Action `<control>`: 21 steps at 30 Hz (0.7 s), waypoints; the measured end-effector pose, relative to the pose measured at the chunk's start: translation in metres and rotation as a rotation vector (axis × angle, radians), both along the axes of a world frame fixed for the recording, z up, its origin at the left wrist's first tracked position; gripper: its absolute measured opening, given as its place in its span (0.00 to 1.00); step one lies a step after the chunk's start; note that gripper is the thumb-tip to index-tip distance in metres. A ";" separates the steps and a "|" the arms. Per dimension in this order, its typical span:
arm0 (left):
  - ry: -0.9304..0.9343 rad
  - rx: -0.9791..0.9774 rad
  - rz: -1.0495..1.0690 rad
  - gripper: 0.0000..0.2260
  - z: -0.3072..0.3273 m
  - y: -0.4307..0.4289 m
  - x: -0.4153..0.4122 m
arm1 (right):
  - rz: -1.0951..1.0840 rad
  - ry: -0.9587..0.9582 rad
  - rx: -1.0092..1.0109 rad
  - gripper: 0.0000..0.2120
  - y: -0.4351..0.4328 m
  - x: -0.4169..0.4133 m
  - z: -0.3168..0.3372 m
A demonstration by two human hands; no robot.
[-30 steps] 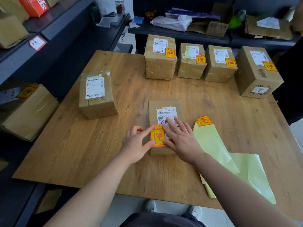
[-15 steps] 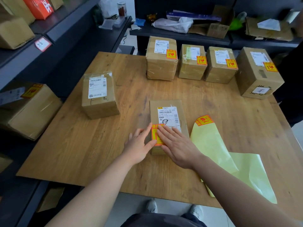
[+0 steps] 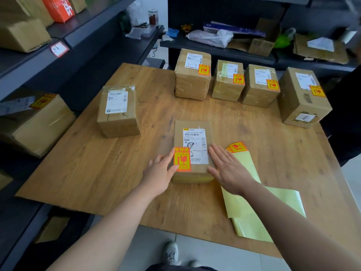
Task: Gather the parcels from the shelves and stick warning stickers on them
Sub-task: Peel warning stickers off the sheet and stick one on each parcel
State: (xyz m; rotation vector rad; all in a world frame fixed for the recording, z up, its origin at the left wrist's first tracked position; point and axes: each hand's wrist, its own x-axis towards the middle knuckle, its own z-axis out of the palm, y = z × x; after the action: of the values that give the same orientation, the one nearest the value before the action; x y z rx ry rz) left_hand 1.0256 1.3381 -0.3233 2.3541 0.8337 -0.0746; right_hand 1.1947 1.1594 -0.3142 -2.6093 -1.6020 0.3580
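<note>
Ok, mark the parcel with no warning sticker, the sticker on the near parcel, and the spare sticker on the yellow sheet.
unstickered parcel (image 3: pixel 117 103), head view, its white shipping label.
near-parcel sticker (image 3: pixel 182 159), head view, the glass symbol at its middle.
spare sticker (image 3: pixel 236 147), head view, its middle.

Bare tabletop (image 3: pixel 244 124) between near parcel (image 3: pixel 192 137) and back row (image 3: pixel 227 83), lone parcel (image 3: pixel 117 112) obstructing left, sticker sheets (image 3: pixel 252 212) right

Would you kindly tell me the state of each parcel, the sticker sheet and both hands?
near parcel, stickered, lying flat.
warning sticker, stuck on its near-left corner.
left parcel, no warning sticker visible.
four back parcels, all stickered.
shelf parcel, stickered.
backing sheet, orange sticker at its far end.
left hand, open, at near parcel's left edge.
right hand, open, at its right edge.
</note>
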 end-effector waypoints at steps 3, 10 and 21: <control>-0.071 -0.038 0.066 0.29 0.008 -0.005 0.003 | -0.198 0.211 0.123 0.34 -0.004 -0.004 0.007; -0.198 -0.204 0.140 0.11 0.022 -0.015 0.019 | -0.341 0.443 0.357 0.15 0.005 -0.008 0.012; -0.196 -0.280 0.129 0.09 0.054 0.024 0.078 | -0.388 0.451 0.339 0.13 0.035 0.050 0.045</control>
State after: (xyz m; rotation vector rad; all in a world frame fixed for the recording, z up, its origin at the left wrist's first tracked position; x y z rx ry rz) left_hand 1.1038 1.3622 -0.2694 2.0048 0.8188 0.0871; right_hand 1.2442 1.1947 -0.2687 -2.2903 -0.9035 0.5410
